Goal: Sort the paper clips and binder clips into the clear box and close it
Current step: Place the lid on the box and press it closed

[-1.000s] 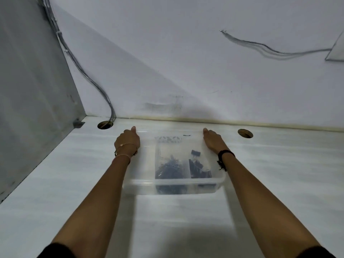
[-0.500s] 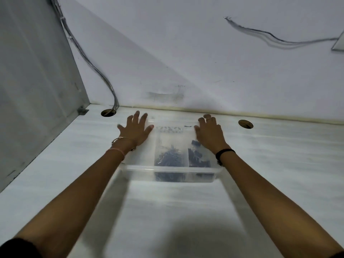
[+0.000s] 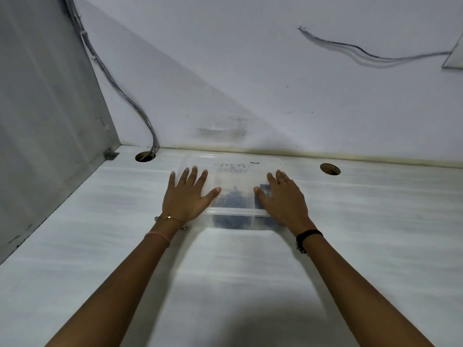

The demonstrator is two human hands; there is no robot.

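At the far left we see a grey panel [image 3: 45, 108] and cables [image 3: 130, 101] dropping into a hole [image 3: 145, 156] in the white table [image 3: 375, 221]. Our left hand [image 3: 186, 196] lies flat on the left side of the clear box [image 3: 235, 171], fingers [image 3: 193, 175] spread wide and straight, holding nothing. The box sits on the table near the back wall, lid on, with dark clips [image 3: 231, 199] showing through its middle. Our right hand [image 3: 283, 199] lies flat on the lid's right side, fingers straight. Further right is a second hole [image 3: 330, 169].
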